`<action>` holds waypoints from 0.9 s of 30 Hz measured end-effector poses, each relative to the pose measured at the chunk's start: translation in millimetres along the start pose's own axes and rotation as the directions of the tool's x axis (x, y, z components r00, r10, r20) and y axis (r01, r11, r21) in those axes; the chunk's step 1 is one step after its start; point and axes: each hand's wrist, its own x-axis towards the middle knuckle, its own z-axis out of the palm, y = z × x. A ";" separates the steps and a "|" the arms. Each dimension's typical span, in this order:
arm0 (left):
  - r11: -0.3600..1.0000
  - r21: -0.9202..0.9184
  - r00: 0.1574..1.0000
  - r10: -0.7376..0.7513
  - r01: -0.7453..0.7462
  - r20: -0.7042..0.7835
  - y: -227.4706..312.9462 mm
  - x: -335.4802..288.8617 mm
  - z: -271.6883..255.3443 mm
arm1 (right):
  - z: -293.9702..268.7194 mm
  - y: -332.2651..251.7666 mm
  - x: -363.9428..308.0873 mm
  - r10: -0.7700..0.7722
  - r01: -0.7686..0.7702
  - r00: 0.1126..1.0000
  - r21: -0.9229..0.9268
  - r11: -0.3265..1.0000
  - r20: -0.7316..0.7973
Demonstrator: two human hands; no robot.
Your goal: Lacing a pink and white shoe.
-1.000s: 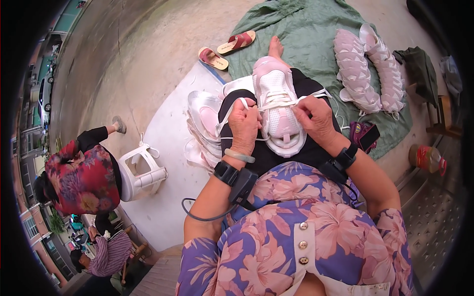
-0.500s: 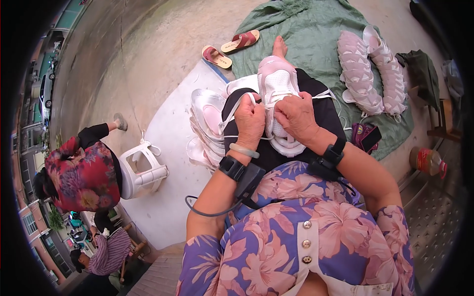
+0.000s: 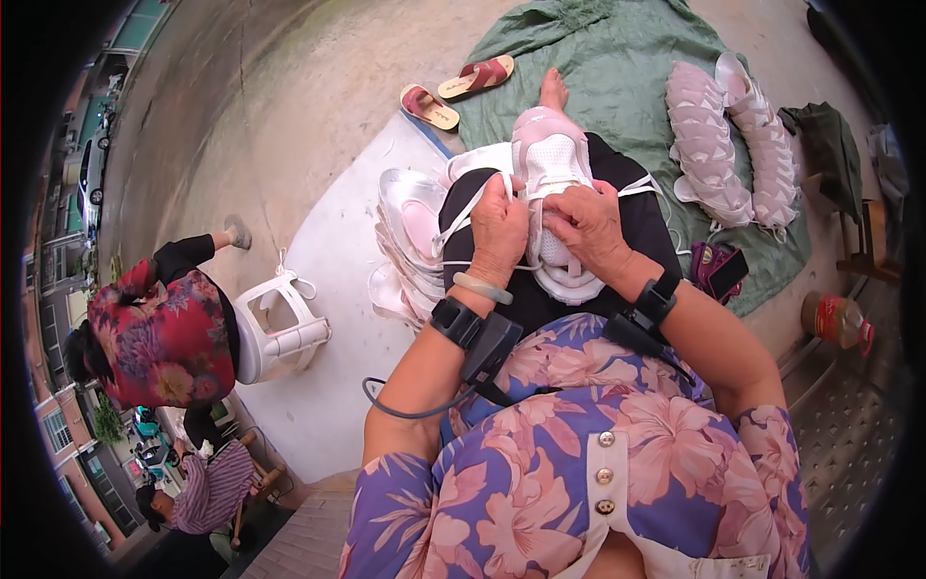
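Observation:
A pink and white sneaker [image 3: 554, 154] lies on my dark-trousered lap, its toe pointing away from me. At the shoe's left edge my left hand [image 3: 499, 236] is closed on a white shoelace [image 3: 461, 220], which runs out over my left thigh. My right hand [image 3: 590, 230] rests over the lacing area, fingers curled and pressed against the shoe; whether a lace is between them is hidden. More white lace stretches across my right thigh. Beside my left leg is a stack of pale pink and white shoe uppers [image 3: 417, 224].
Two nested rows of pink shoe uppers [image 3: 699, 145] lie on a green cloth [image 3: 617, 58] at the right. Nearby are a phone [image 3: 726, 275] and a bottle [image 3: 831, 318]. Red sandals [image 3: 429, 106], a white sheet [image 3: 338, 207], a white stool [image 3: 283, 323] and two people appear leftward.
My left hand has moved slightly right, closer to the shoe, with the lace still in it. My right fingers have shifted a little at the lacing. The whole view has drifted slightly.

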 end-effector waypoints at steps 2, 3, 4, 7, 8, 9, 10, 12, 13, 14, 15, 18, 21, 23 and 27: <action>0.999 -0.034 1.000 0.000 0.000 0.002 6.5 -1.6 0.7 | -0.3 1.5 0.7 0.013 -0.013 1.000 0.013 1.000 0.014; 0.985 0.170 0.999 0.037 -0.031 -0.031 13.1 -2.0 0.6 | -0.8 2.4 1.1 0.024 -0.025 0.999 0.025 0.999 0.026; 0.928 0.367 0.995 0.080 -0.054 -0.056 17.1 -1.9 0.9 | -1.6 3.3 1.1 0.027 -0.028 0.999 0.024 0.999 0.026; 0.922 0.388 0.998 0.031 -0.009 -0.051 6.4 2.7 -2.8 | -0.9 0.3 3.0 0.045 -0.047 0.996 0.021 0.999 0.077; 0.922 0.386 0.998 0.030 -0.009 -0.048 9.2 2.6 0.6 | -0.9 0.8 3.5 0.060 -0.062 0.995 0.033 0.998 0.079; 0.910 0.412 0.998 0.059 -0.046 -0.019 11.9 1.8 5.7 | -1.0 1.5 4.0 0.074 -0.078 0.994 0.044 0.996 0.082; 0.896 0.435 0.996 0.088 -0.084 0.012 14.8 1.6 8.7 | -1.8 2.5 4.8 0.077 -0.080 0.994 0.043 0.996 0.081; 0.896 0.443 0.999 0.047 -0.040 -0.003 5.7 4.0 3.6 | -3.2 -1.0 8.6 0.138 -0.148 0.975 0.051 0.988 0.173; 0.929 0.370 0.999 0.036 -0.021 -0.033 1.2 3.1 0.6 | -1.5 -2.2 9.3 0.133 -0.145 0.976 0.054 0.988 0.175; 0.956 0.292 0.998 0.023 -0.005 -0.058 2.0 2.7 -0.2 | -0.3 -2.1 9.6 0.086 -0.089 0.989 0.026 0.996 0.120; 0.956 0.293 0.998 0.023 -0.005 -0.060 3.0 2.3 -0.7 | 0.6 -2.1 9.8 0.035 -0.034 0.997 -0.003 0.999 0.067; 0.953 0.277 0.992 -0.109 0.124 -0.069 7.2 -2.6 -3.2 | 2.2 0.5 13.8 -0.090 0.098 0.995 -0.184 0.978 0.053; 0.961 0.264 0.992 -0.055 0.084 -0.117 13.1 -10.4 -8.1 | 5.9 -1.1 12.8 -0.207 0.211 0.977 -0.309 0.927 0.044; 0.973 0.203 0.986 -0.085 0.113 -0.142 20.1 -13.5 -9.2 | 6.2 -1.5 12.7 -0.165 0.163 0.986 -0.236 0.958 0.013; 0.883 0.465 0.998 0.051 -0.058 0.026 32.4 -23.0 -0.8 | 8.4 -1.3 9.7 -0.064 0.065 0.998 -0.118 0.991 0.018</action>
